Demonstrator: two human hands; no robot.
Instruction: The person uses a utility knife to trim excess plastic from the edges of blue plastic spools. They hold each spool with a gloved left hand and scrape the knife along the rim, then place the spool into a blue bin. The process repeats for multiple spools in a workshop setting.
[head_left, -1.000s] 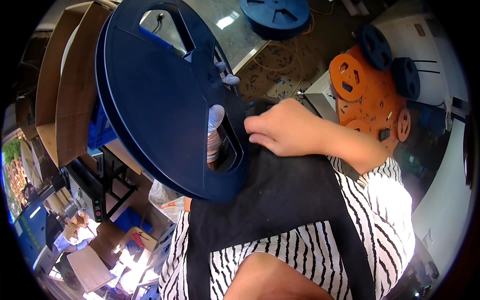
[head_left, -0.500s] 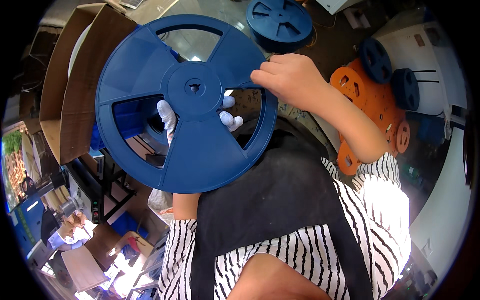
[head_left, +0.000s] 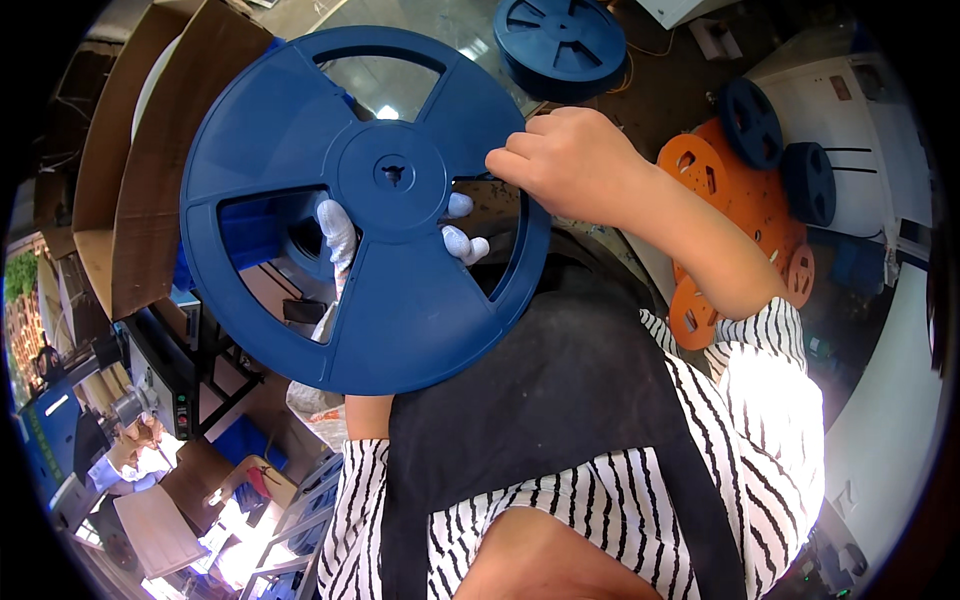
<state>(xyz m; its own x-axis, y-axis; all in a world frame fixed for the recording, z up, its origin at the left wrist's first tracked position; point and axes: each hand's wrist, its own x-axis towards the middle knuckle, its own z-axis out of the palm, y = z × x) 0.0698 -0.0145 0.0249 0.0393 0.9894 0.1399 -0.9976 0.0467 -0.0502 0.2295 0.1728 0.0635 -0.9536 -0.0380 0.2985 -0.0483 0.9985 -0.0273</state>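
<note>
A large blue plastic reel flange (head_left: 420,310) faces up in front of my chest, a round disc with three wide windows and a small hub hole. My left hand (head_left: 339,235), in a pale glove, holds it from behind: the thumb comes through the left window, several fingertips through the right one. The rest of that hand is hidden behind the disc. My bare right hand (head_left: 575,158) is closed at the disc's right side, fingertips pressed together by the upper edge of the right window. Whatever those fingers pinch is too small or hidden to make out.
An open cardboard box (head_left: 150,160) stands at the left. A stack of blue reels (head_left: 560,45) lies at the far side. To the right are orange discs (head_left: 692,165), more blue reels (head_left: 808,183) and a white cabinet (head_left: 865,120). A black machine (head_left: 160,375) stands lower left.
The disc has shifted slightly left, still in my left hand. My right hand has slid a little left along the window's upper edge, its fingers still closed.
</note>
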